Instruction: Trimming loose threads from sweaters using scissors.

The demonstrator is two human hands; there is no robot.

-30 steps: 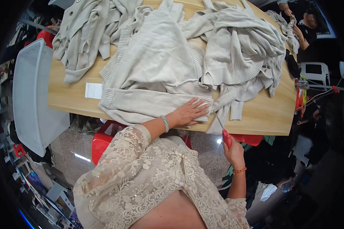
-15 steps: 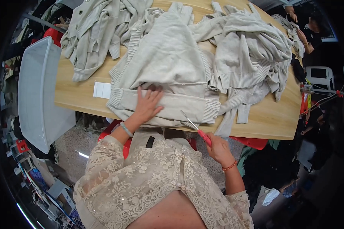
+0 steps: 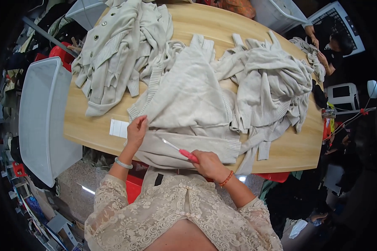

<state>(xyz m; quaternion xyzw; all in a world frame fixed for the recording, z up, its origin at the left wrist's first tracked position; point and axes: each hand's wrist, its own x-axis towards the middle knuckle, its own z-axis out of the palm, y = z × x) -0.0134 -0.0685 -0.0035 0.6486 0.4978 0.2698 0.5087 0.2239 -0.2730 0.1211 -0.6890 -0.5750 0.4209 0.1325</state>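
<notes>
Our right hand (image 3: 210, 165) grips a slim metal tool with a pink handle (image 3: 189, 156), slanting over the pale grey knitted garment (image 3: 190, 94), tip far left. Our left hand (image 3: 136, 133), no longer flat on the cloth, gathers its fingers at the left edge; whether they pinch it we cannot tell. Work seems shifted leftward. The garment lies mid-way along the light wooden surface (image 3: 291, 144), long axis near to far, narrowing far.

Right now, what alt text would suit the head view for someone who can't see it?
A person's right hand holds a red-handled tool over a pale knit garment on a wooden table; the left hand is at the garment's left side. Similar knits lie on either side, and a white bin stands left of the table.
</notes>
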